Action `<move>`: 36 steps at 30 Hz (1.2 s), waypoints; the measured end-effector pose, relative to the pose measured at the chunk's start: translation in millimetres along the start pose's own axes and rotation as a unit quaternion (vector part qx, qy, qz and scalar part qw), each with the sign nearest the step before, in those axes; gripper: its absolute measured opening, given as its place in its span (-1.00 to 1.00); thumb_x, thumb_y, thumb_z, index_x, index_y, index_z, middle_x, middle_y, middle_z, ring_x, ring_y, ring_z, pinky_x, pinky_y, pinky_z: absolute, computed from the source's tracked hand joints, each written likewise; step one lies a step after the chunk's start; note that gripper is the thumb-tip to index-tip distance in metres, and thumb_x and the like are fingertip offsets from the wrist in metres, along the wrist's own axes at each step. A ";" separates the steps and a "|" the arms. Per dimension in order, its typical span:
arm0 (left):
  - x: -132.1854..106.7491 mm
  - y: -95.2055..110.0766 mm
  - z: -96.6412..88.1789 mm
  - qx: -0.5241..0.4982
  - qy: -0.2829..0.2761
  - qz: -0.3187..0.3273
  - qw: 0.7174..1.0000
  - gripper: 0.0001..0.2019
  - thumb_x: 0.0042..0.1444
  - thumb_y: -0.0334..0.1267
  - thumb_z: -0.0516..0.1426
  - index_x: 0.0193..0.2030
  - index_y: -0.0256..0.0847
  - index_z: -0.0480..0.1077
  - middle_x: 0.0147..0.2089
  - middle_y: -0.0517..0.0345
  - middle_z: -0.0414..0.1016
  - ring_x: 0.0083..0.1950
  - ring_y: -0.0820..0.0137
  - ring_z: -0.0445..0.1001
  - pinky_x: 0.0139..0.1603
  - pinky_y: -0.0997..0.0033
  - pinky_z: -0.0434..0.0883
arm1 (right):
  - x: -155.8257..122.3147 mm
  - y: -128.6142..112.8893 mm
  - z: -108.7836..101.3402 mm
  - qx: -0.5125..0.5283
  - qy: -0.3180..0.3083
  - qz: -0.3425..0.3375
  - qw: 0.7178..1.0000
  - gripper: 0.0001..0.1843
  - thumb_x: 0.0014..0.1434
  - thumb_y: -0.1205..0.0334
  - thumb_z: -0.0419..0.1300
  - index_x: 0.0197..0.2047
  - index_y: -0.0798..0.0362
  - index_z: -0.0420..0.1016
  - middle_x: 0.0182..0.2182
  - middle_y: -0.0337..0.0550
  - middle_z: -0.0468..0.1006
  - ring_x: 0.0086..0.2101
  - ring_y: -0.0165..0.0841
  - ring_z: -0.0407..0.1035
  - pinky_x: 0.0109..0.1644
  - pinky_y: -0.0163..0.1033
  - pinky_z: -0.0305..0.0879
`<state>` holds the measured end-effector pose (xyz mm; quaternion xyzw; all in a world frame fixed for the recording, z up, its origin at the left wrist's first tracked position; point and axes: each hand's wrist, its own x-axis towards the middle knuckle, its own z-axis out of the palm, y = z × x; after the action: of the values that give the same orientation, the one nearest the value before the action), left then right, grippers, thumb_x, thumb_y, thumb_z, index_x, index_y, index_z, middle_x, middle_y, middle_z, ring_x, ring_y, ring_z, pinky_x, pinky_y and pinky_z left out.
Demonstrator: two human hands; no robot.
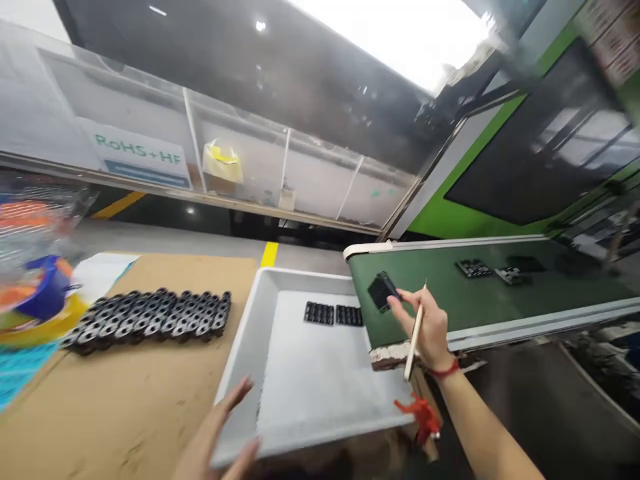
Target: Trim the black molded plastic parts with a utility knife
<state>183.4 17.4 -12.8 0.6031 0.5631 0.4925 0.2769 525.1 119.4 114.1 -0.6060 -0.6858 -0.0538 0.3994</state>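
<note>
My right hand [427, 327] reaches over the end of the green conveyor belt [370, 267] with a slim pale stick [415, 340] held across it. The thumb and forefinger of that hand meet the near edge of a flat black part [381, 291]; whether it is lifted off the belt I cannot tell. My left hand [220, 433], a little blurred, is open with fingers apart over the left front rim of a white tray [300, 387]. Two black ribbed pieces, a left one [319, 313] and a right one [349, 315], lie inside the tray.
Rows of black cylindrical parts [155, 317] stand on a brown board [115, 400] at left, beside a blue tape roll [47, 290]. More black parts [473, 268] lie farther along the belt. Something red [423, 413] hangs at the tray's right front corner.
</note>
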 end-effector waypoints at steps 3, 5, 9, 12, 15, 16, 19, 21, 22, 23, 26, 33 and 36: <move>-6.2 23.7 8.2 0.019 -0.040 0.036 0.998 0.05 -0.01 -0.04 0.34 0.52 0.35 -0.18 0.51 0.07 0.18 0.40 -0.10 0.33 0.26 -0.24 0.46 | -68.7 -90.6 26.3 0.138 -0.059 -0.079 0.986 -0.66 0.23 0.03 0.32 -0.43 -0.10 0.27 -0.29 -0.13 0.75 -0.29 -0.20 0.65 -0.12 -0.10 0.58; -5.3 41.7 11.4 -0.011 -0.039 0.059 0.997 0.00 -0.02 -0.16 0.36 0.49 0.13 -0.09 0.42 -0.15 0.28 0.35 -0.06 0.40 0.23 -0.16 0.49 | -102.9 -133.8 30.6 0.288 -0.104 -0.115 0.945 -0.67 0.27 0.10 0.30 -0.40 -0.09 0.21 -0.29 -0.19 0.76 -0.37 -0.27 0.65 -0.01 -0.07 0.58; -9.1 65.6 -1.6 -0.049 -0.126 0.049 0.990 -0.50 0.01 -0.37 0.24 0.10 0.01 0.25 -0.11 0.12 0.51 -0.14 0.25 0.58 -0.12 0.22 0.58 | -129.0 -162.1 25.6 0.474 -0.125 0.050 0.870 -0.75 0.37 0.20 0.19 -0.31 -0.09 0.18 -0.33 -0.34 0.70 -0.36 -0.38 0.61 0.17 -0.07 0.45; -18.4 72.9 -16.6 -0.038 -0.199 0.032 0.979 -0.56 0.00 -0.41 0.19 0.03 -0.02 0.26 -0.16 0.15 0.49 -0.20 0.28 0.53 -0.17 0.23 0.54 | -129.7 -157.6 24.3 0.511 -0.175 0.171 0.824 -0.76 0.35 0.23 0.22 -0.28 -0.10 0.19 -0.28 -0.31 0.65 -0.24 -0.37 0.54 0.01 -0.20 0.47; -25.8 74.1 -24.5 -0.036 -0.263 0.001 0.964 -0.55 -0.01 -0.41 0.19 0.04 -0.03 0.27 -0.13 0.12 0.50 -0.15 0.23 0.52 -0.14 0.18 0.51 | -132.8 -155.0 27.1 0.564 -0.245 0.215 0.759 -0.73 0.35 0.19 0.23 -0.28 -0.10 0.16 -0.30 -0.27 0.57 -0.26 -0.36 0.44 -0.14 -0.25 0.40; -27.6 73.9 -25.7 -0.036 -0.280 -0.009 0.959 -0.54 -0.03 -0.43 0.19 0.04 -0.03 0.28 -0.12 0.12 0.51 -0.13 0.22 0.52 -0.12 0.18 0.51 | -135.1 -155.6 28.3 0.576 -0.254 0.227 0.743 -0.71 0.34 0.19 0.23 -0.29 -0.09 0.14 -0.32 -0.28 0.54 -0.30 -0.37 0.40 -0.17 -0.26 0.37; -31.8 73.4 -26.9 -0.043 -0.312 -0.033 0.948 -0.45 -0.08 -0.47 0.20 0.09 -0.04 0.28 -0.05 0.09 0.52 -0.04 0.19 0.53 -0.01 0.16 0.49 | -142.7 -160.3 30.4 0.602 -0.247 0.259 0.714 -0.65 0.32 0.19 0.27 -0.32 -0.09 0.10 -0.42 -0.36 0.41 -0.41 -0.42 0.24 -0.28 -0.31 0.25; -33.7 73.9 -27.4 -0.059 -0.326 -0.060 0.942 -0.42 -0.07 -0.48 0.22 0.13 -0.06 0.27 0.01 0.07 0.53 -0.01 0.19 0.54 0.03 0.18 0.47 | -145.6 -163.8 30.3 0.604 -0.243 0.284 0.704 -0.61 0.30 0.18 0.29 -0.34 -0.08 0.09 -0.46 -0.40 0.35 -0.45 -0.44 0.16 -0.33 -0.32 0.19; -34.3 74.3 -27.8 -0.070 -0.328 -0.075 0.939 -0.42 -0.05 -0.47 0.23 0.14 -0.06 0.28 0.02 0.07 0.54 0.00 0.20 0.54 0.05 0.19 0.47 | -145.9 -165.0 29.9 0.600 -0.242 0.297 0.702 -0.60 0.29 0.18 0.30 -0.36 -0.07 0.08 -0.48 -0.41 0.34 -0.47 -0.44 0.15 -0.34 -0.33 0.18; -34.6 74.7 -28.4 -0.085 -0.324 -0.089 0.938 -0.44 -0.02 -0.46 0.25 0.14 -0.07 0.30 0.04 0.07 0.54 0.01 0.20 0.54 0.07 0.20 0.46 | -145.4 -165.7 29.5 0.595 -0.240 0.306 0.703 -0.59 0.29 0.17 0.31 -0.36 -0.07 0.09 -0.48 -0.42 0.34 -0.47 -0.45 0.15 -0.34 -0.32 0.18; -33.5 74.5 -31.4 -0.192 -0.269 -0.184 0.926 -0.61 0.12 -0.32 0.29 0.11 -0.09 0.44 0.11 0.05 0.55 0.13 0.20 0.53 0.21 0.22 0.41 | -141.2 -163.6 28.7 0.585 -0.208 0.312 0.720 -0.67 0.32 0.13 0.29 -0.32 -0.07 0.18 -0.42 -0.38 0.48 -0.42 -0.43 0.30 -0.25 -0.29 0.27; -17.3 76.6 -35.0 -0.605 -0.151 -0.505 0.597 -0.67 0.03 -0.13 0.43 -0.07 -0.15 0.62 -0.22 0.18 0.71 -0.22 0.40 0.68 -0.18 0.51 0.60 | -142.9 -153.0 25.4 0.630 -0.168 0.250 0.716 -0.72 0.49 -0.06 -0.05 -0.15 -0.13 0.37 -0.46 -0.37 0.58 -0.39 -0.39 0.45 0.19 -0.08 0.27; -13.6 83.3 -30.1 -0.653 -0.130 -0.536 0.518 -0.71 -0.02 -0.26 0.46 -0.15 -0.27 0.63 -0.26 0.15 0.71 -0.28 0.46 0.68 -0.25 0.60 0.59 | -146.4 -155.8 23.4 0.650 -0.192 0.176 0.714 -0.85 0.38 0.03 0.20 -0.15 -0.13 0.35 -0.31 -0.27 0.65 -0.22 -0.31 0.51 0.25 0.00 0.25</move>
<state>191.6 -19.9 68.3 -0.1061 0.2573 0.3962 0.8750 369.7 -23.4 72.4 -0.3038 -0.4949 0.5939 0.5568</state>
